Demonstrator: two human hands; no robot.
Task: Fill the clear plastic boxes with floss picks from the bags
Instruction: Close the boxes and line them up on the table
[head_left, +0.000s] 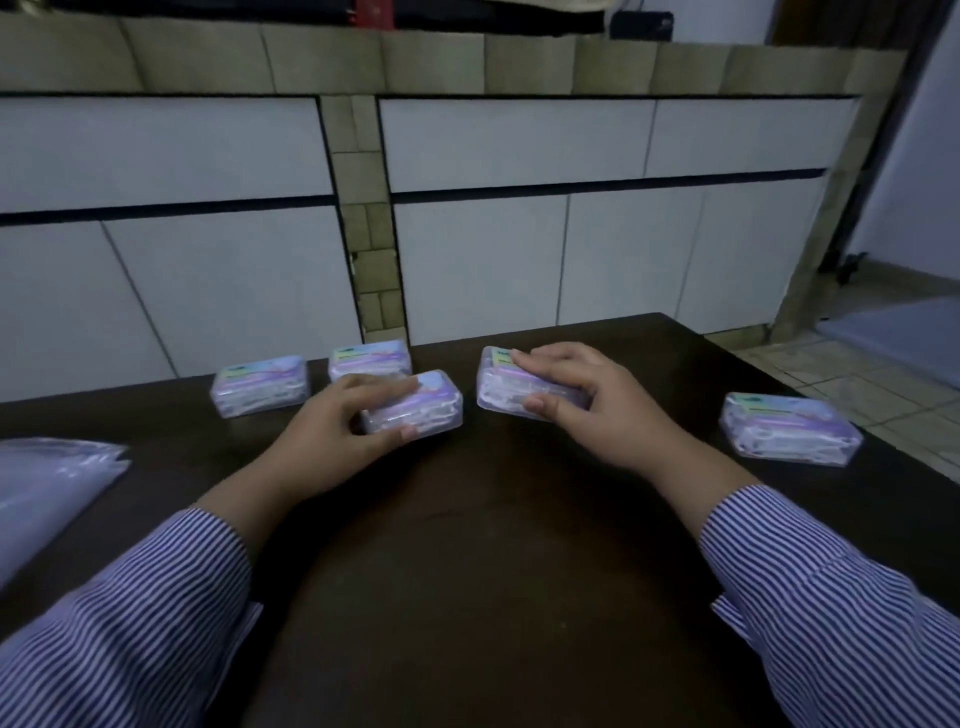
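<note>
Several clear plastic boxes packed with floss picks lie on the dark table (467, 545). My left hand (332, 441) grips one box (431, 405) near the middle, fingers over its top and thumb on its near side. My right hand (587, 410) grips another box (501, 384) just to the right, fingers across its lid and thumb on the front wall. Two more boxes sit behind on the left, one (260, 384) further left, the other (369, 358) at the table's far edge. A further box (789, 434) lies alone at the right.
A pile of clear plastic bags (47, 483) lies at the table's left edge. White cabinet fronts (571, 249) stand close behind the table. Tiled floor (852, 374) shows past the table's right corner.
</note>
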